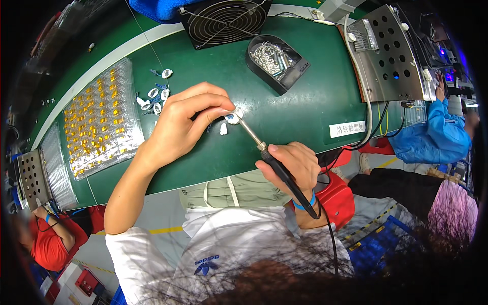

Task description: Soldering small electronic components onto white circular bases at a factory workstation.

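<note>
My right hand (295, 165) is closed round the black handle of a soldering iron (277, 165). Its metal tip points up and left, against or very close to a small white plastic part (233, 118) with a bit of blue in it. With thumb and forefinger pinched, my left hand (190, 114) holds that part just above the green mat; its fingers hide some of it. A loose white piece (223, 129) lies on the mat just below. Left of my left hand, several small white ring-shaped parts (157, 108) with blue bits are scattered.
A clear tray (127, 76) of small amber-coloured parts covers the left of the green bench (315, 96). Beyond my hands stand a black fan (223, 23) and a black bin (290, 81) of metal pieces. A perforated metal box (391, 56) with cables is at right. Other people sit at both sides.
</note>
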Demonstrator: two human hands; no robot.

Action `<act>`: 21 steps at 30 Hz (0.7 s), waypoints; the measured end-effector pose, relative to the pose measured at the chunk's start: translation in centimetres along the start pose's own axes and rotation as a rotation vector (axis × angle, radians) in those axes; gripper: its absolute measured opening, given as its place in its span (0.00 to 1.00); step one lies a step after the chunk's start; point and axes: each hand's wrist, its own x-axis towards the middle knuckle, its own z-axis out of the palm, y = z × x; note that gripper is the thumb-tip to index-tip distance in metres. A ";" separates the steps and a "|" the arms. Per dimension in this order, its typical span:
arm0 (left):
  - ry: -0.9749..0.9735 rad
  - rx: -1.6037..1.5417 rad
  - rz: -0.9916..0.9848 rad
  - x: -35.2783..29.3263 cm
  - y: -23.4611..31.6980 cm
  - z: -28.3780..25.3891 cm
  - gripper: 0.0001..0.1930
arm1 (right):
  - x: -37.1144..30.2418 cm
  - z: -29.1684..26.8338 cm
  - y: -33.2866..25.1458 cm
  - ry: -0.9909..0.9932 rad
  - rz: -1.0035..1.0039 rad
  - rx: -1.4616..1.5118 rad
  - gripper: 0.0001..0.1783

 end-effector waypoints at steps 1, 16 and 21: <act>-0.002 -0.001 -0.005 0.0 0.0 0.0 0.05 | 0.0 0.0 0.0 0.001 0.000 0.002 0.22; 0.072 -0.218 -0.165 -0.9 0.4 0.9 0.10 | 0.1 -0.3 -0.1 0.019 0.057 0.046 0.21; 0.044 -0.193 -0.182 -0.8 0.6 0.6 0.13 | 0.4 -0.2 0.0 -0.011 0.020 0.035 0.22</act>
